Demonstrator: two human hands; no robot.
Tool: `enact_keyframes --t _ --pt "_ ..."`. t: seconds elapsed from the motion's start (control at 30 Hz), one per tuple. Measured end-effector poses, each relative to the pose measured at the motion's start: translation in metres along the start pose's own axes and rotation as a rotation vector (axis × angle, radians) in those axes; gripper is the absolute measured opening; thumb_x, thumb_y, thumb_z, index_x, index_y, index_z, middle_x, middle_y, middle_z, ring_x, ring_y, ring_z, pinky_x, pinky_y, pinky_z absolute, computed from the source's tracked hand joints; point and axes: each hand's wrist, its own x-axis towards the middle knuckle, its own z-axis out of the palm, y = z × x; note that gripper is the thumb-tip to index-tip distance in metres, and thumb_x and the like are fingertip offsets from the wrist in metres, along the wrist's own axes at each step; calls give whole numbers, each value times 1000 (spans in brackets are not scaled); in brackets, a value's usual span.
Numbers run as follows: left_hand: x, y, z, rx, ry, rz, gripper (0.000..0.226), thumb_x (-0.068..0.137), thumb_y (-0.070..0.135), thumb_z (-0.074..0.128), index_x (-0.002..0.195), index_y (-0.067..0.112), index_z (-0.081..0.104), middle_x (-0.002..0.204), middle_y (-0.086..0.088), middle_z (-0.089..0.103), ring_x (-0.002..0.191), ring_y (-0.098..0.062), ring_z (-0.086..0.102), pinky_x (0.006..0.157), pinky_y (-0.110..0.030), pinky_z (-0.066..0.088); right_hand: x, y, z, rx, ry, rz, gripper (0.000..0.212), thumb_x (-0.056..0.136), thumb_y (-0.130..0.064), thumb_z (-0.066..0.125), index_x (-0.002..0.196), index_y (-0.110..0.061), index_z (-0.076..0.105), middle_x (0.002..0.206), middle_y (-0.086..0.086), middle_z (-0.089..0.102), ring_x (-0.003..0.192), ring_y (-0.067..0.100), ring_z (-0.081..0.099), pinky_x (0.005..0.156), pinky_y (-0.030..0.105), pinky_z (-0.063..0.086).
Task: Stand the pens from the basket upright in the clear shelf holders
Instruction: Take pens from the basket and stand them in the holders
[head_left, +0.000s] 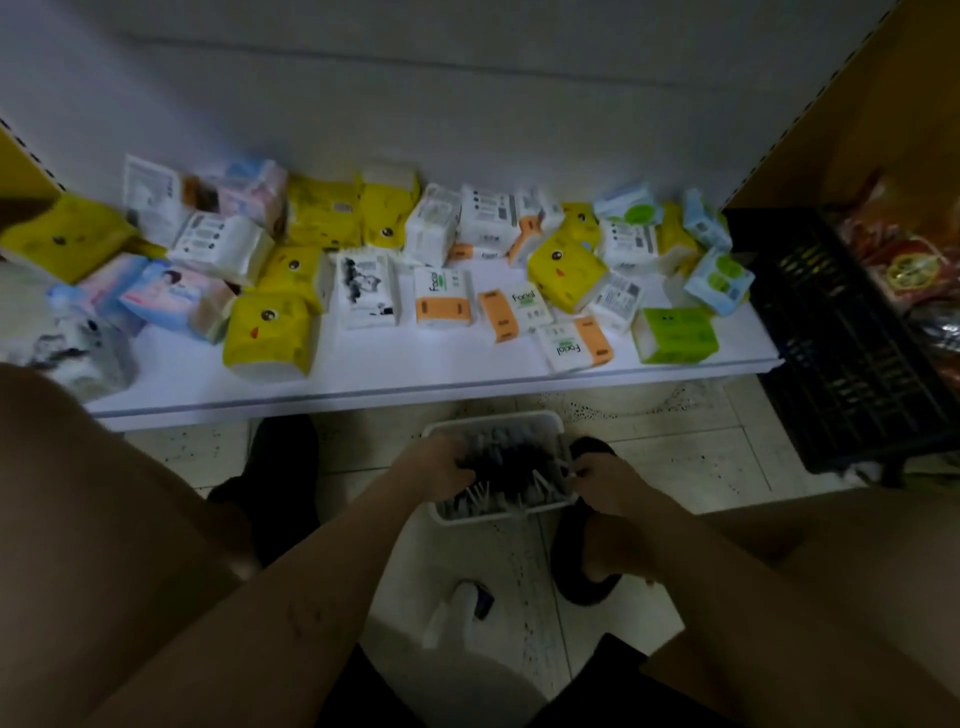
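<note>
A white basket stands on the tiled floor between my feet, filled with several dark pens lying in a heap. My left hand reaches into the basket's left side with its fingers curled into the pens. My right hand is at the basket's right rim and pinches a pen's pale end. No clear holders are in view.
A low white shelf just beyond the basket carries several tissue packs in yellow, white, orange and green. A black plastic crate stands at the right with red packets behind it. My knees fill both lower corners.
</note>
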Motion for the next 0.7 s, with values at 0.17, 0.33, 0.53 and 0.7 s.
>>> enact_keyframes --t 0.17,0.33,0.53,0.7 --pt "34 -5 32 -120 -54 -73 23 95 27 53 90 6 61 82 -6 56 82 -21 55 69 -26 41 31 3 19 -31 -100 48 34 99 -16 43 125 0 59 127 19 58 118 33 54 97 35 43" --pt "62 9 74 -155 -190 -56 31 99 23 47 108 -1 64 109 -13 60 89 -22 56 79 -31 45 64 -4 47 -36 -100 15 28 99 -16 43 118 -5 61 116 17 60 104 28 56 97 37 45" --pt "85 23 102 -207 -259 -61 26 97 18 48 115 2 60 119 -11 58 109 -25 55 89 -31 45 84 1 65 15 -116 -61 29 101 -9 39 117 -1 61 116 19 62 108 33 56 100 42 41" --pt "99 25 112 -213 -260 -78 37 100 19 45 134 6 51 138 -10 51 124 -23 49 93 -21 35 105 14 87 114 -50 -84 24 95 -14 47 90 -1 67 81 22 61 82 39 55 86 48 46"
